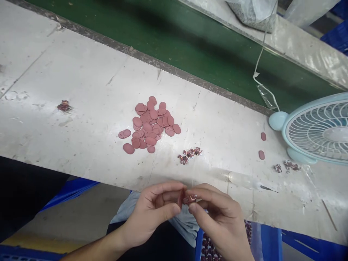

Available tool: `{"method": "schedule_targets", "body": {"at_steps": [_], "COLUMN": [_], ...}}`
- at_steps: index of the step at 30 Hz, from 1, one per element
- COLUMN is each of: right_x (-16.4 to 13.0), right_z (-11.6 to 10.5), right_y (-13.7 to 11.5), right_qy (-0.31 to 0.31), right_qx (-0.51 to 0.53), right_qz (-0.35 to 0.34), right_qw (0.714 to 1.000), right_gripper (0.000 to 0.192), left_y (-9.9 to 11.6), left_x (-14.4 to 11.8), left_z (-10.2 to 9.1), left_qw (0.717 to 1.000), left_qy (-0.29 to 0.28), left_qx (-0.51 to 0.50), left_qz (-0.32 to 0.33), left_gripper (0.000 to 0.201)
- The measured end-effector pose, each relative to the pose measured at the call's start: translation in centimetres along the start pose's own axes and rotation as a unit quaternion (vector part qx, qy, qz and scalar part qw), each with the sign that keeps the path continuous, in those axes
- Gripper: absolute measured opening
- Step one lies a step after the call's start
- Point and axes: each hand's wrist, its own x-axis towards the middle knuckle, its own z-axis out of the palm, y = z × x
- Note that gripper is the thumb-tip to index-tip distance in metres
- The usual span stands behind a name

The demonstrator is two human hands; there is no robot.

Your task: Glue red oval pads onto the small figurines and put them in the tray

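Note:
My left hand (154, 214) and my right hand (217, 217) meet at the near edge of the worn white table (81, 90). Both pinch one small dark-red rubber piece (189, 198) between thumbs and forefingers. Beyond the hands lies a pile of flat oval dark-red rubber pieces (149, 125). A small heap of dark-red trimmings (189, 154) lies between the pile and my hands. Two single oval pieces (262, 145) lie apart to the right.
A pale blue table fan (315, 130) lies at the right edge, with more trimmings (288, 166) beside it. A clear-handled pick tool (250, 181) lies right of my hands. A green conveyor belt (176, 40) runs behind the table. Blue crates stand below the table.

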Motion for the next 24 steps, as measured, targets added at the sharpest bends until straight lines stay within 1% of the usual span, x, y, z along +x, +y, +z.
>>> {"method": "schedule_targets", "body": {"at_steps": [3,7,10,13,16,18,24], "right_x": [0.1,0.1,0.0,0.1,0.1,0.0,-0.2], "right_z": [0.3,0.0,-0.3,-0.6,-0.8,-0.8,-0.5], "right_y": [-0.3,-0.5,-0.6,-0.7,-0.6,-0.5,0.4], "right_qy": [0.011,0.008,-0.003,-0.019,-0.024,-0.021,-0.006], "right_qx": [-0.006,-0.036,-0.049,-0.046,-0.046,-0.032,0.075], "right_qz": [-0.001,-0.006,-0.008,-0.006,0.003,0.015,0.067], "right_qw": [1.0,0.999,0.999,0.999,0.999,0.999,0.995], "right_gripper": [0.023,0.018,0.019,0.02,0.019,0.017,0.01], "left_y": [0.1,0.2,0.2,0.1,-0.2,-0.5,-1.1], "left_x": [0.0,-0.1,-0.1,-0.2,-0.2,-0.2,-0.3], "left_z": [0.3,0.7,0.8,0.8,0.6,0.6,0.9], "left_qw": [1.0,1.0,0.999,0.997,0.994,0.994,0.992], "left_qy": [0.0,0.009,0.033,0.055,0.063,0.069,0.085], "left_qx": [0.011,0.002,0.006,0.051,0.081,0.08,0.079], "left_qz": [0.006,0.019,0.022,0.022,0.024,0.033,0.053], "left_gripper": [0.035,0.031,0.023,0.01,0.005,0.003,0.003]}}
